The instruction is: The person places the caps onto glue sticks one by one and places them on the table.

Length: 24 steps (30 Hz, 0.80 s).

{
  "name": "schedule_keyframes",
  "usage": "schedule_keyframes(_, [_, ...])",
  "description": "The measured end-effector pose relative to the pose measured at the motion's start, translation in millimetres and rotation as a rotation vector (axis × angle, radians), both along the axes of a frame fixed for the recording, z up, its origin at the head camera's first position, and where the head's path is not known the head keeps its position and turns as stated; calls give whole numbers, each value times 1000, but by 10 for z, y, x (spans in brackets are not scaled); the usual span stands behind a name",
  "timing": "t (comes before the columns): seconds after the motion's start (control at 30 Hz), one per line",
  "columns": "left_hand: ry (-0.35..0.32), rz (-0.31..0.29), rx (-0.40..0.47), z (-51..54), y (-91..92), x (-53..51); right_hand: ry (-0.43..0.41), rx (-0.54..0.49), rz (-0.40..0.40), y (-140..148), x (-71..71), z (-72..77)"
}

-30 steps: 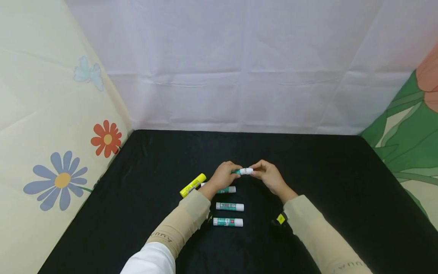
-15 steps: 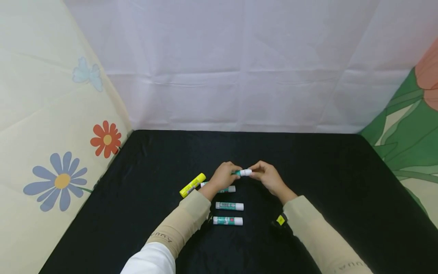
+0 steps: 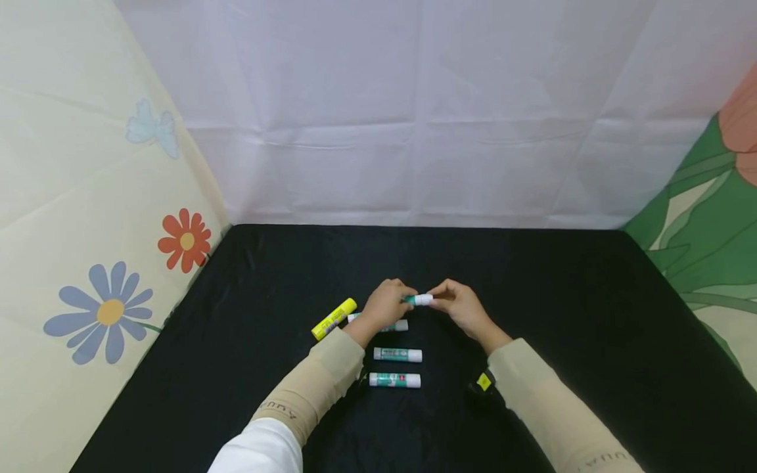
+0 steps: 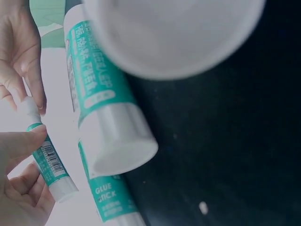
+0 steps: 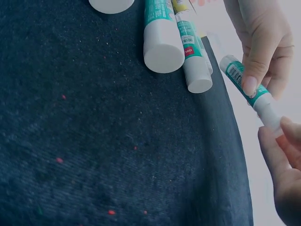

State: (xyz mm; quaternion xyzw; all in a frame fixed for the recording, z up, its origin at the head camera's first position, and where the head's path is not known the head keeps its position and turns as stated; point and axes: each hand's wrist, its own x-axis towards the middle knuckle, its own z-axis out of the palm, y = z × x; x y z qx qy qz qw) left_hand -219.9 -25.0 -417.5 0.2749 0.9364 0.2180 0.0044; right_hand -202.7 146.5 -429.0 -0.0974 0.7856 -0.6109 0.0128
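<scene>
In the head view a green-and-white glue stick [image 3: 420,299] is held between both hands above the black table. My left hand [image 3: 387,303] grips its green body. My right hand [image 3: 463,307] pinches the white cap end with thumb and fingers. The left wrist view shows the barcode on the body of this glue stick [image 4: 49,157], with the white end toward my right hand [image 4: 21,56]. In the right wrist view my left hand [image 5: 268,44] lies around the body, and my right hand's [image 5: 284,169] fingertips touch the white end.
Below the hands lie two green-and-white glue sticks, a middle one [image 3: 397,355] and a nearer one [image 3: 395,380]. Another glue stick [image 3: 401,325] is partly hidden by my left wrist. A yellow glue stick [image 3: 334,319] lies slanted to the left. A white curtain hangs behind the table [image 3: 532,263].
My right hand has moved slightly left, toward my left hand. The seam between the white cap and the body looks narrower than before. The glue sticks on the table have stayed in place.
</scene>
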Motion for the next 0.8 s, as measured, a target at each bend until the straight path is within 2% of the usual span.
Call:
schedule_keyframes(0.27, [40, -13, -5, 0, 3, 22, 23, 35, -14, -32, 19, 13])
schedule_keyframes(0.8, [50, -34, -22, 33, 23, 38, 31, 37, -35, -79, 33, -11])
